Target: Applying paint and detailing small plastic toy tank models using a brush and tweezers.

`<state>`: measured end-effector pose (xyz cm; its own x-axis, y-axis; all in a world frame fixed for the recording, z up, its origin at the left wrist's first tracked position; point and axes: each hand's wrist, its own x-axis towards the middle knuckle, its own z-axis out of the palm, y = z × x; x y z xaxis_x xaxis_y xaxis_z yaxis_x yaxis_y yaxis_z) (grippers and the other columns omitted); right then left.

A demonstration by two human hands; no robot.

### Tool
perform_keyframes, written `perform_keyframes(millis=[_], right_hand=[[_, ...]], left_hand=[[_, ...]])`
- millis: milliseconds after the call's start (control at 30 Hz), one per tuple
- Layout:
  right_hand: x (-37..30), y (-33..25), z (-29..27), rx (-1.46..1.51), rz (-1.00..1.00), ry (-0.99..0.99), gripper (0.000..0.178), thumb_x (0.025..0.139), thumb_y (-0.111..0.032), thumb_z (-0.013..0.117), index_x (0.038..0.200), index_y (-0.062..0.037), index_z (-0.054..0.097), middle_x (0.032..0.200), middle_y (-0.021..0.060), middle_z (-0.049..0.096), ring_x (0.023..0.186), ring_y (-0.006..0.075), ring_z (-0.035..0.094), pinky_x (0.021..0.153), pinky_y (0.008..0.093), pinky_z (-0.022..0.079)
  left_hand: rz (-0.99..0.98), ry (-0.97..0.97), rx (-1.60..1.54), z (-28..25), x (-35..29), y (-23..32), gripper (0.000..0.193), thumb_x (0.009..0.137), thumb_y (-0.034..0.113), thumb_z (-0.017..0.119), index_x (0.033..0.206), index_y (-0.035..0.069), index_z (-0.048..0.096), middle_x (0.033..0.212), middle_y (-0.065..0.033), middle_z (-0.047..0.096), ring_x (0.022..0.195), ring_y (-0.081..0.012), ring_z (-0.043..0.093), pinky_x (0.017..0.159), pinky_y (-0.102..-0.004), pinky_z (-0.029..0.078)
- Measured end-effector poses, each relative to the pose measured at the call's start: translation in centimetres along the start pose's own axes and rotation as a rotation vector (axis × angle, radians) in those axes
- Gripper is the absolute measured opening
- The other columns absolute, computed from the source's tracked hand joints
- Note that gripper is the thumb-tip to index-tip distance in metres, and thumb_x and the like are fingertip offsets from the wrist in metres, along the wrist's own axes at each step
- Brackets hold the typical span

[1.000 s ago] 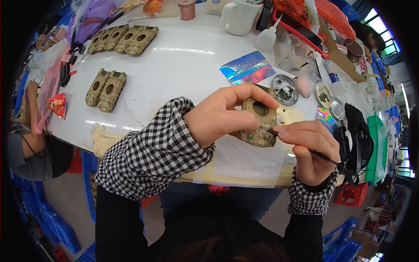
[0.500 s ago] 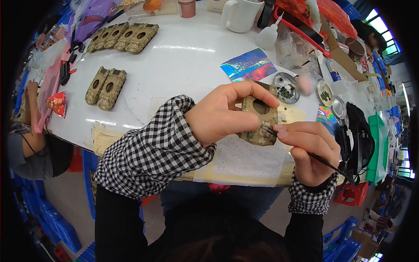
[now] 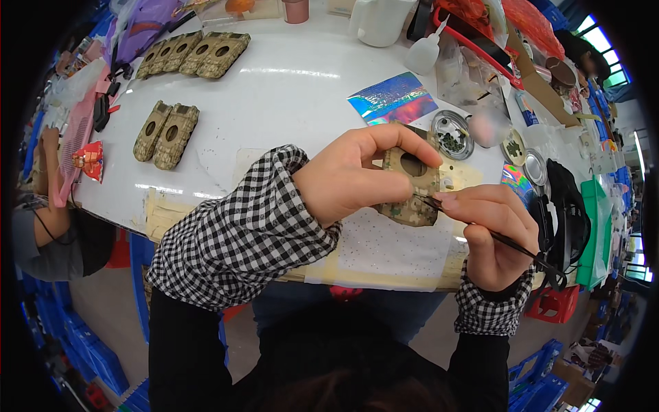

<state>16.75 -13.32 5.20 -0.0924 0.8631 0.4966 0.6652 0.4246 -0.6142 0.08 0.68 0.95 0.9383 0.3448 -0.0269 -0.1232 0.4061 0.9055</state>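
Note:
My left hand (image 3: pixel 350 175) closes thumb and index finger around a camouflage model tank hull (image 3: pixel 412 211), which has a round dark hole in its top. In my right hand (image 3: pixel 500 226) is a pair of thin black tweezers (image 3: pixel 511 243), pinched near the points. The tweezer tips meet the hull just beside my left thumb; whether they hold a small part is too fine to make out. Right behind the hull stands a round metal tin (image 3: pixel 435 130) with small dark green pieces inside.
Two more hulls (image 3: pixel 165 137) lie at left, with several others (image 3: pixel 195 55) in a row behind. A shiny holographic sheet (image 3: pixel 391 97), squeeze bottle (image 3: pixel 422 55) and white jug (image 3: pixel 379 24) sit farther back. Another tin (image 3: pixel 535 167) and a black bag (image 3: pixel 568 206) are right.
Both hands keep their grip on the hull and tweezers. The right hand has shifted very slightly, and the whole view has moved a little; otherwise things stay in place.

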Motion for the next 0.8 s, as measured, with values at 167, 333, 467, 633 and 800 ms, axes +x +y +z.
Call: perform_keyframes(millis=[167,333,467,633,800], right_hand=[[0.1,-0.1,0.0,-0.008,0.027,0.005,0.014,0.085,-0.009,0.066,0.096,0.0003,0.066,0.092,0.0115,0.069,0.084,0.0243,0.066,0.072,0.0313,0.053],[0.0,0.0,0.1,0.004,0.029,0.019,0.014,0.086,-0.009,0.066,0.096,0.0004,0.066,0.092,0.0112,0.069,0.083,0.0239,0.065,0.071,0.031,0.053],[0.1,0.0,0.0,-0.003,0.027,0.011,0.013,0.086,-0.008,0.065,0.095,0.0004,0.066,0.091,0.0108,0.069,0.082,0.0237,0.065,0.07,0.031,0.052],[-0.1,0.6,0.1,0.062,0.021,0.075,0.019,0.089,-0.016,0.062,0.094,0.0016,0.066,0.09,0.0105,0.069,0.082,0.0223,0.062,0.071,0.0307,0.051],[-0.7,1.5,0.4,0.209,0.037,0.251,0.034,0.097,-0.026,0.048,0.097,0.0062,0.061,0.092,0.0143,0.061,0.082,0.0231,0.061,0.073,0.034,0.054]], left_hand=[[0.003,0.005,0.016,0.0,0.0,-0.2,0.041,0.077,0.001,0.055,0.118,-0.002,0.053,0.116,-0.0099,0.056,0.11,-0.0166,0.054,0.098,-0.0308,0.043],[-0.031,0.005,0.015,0.0,0.0,0.0,0.042,0.077,0.0,0.054,0.119,-0.002,0.052,0.116,-0.0103,0.056,0.111,-0.0172,0.054,0.098,-0.0312,0.043],[-0.059,0.012,-0.013,0.0,0.0,0.1,0.042,0.077,0.001,0.052,0.119,-0.002,0.052,0.117,-0.0108,0.056,0.111,-0.0176,0.054,0.098,-0.0313,0.043],[-0.079,0.022,-0.056,0.2,0.0,0.1,0.044,0.077,0.002,0.05,0.12,-0.002,0.051,0.118,-0.0131,0.056,0.109,-0.0206,0.058,0.097,-0.0329,0.046],[-0.129,-0.024,-0.238,-0.2,0.1,0.2,0.046,0.078,0.004,0.049,0.123,-0.001,0.048,0.12,-0.0182,0.056,0.103,-0.0285,0.063,0.09,-0.037,0.052]])
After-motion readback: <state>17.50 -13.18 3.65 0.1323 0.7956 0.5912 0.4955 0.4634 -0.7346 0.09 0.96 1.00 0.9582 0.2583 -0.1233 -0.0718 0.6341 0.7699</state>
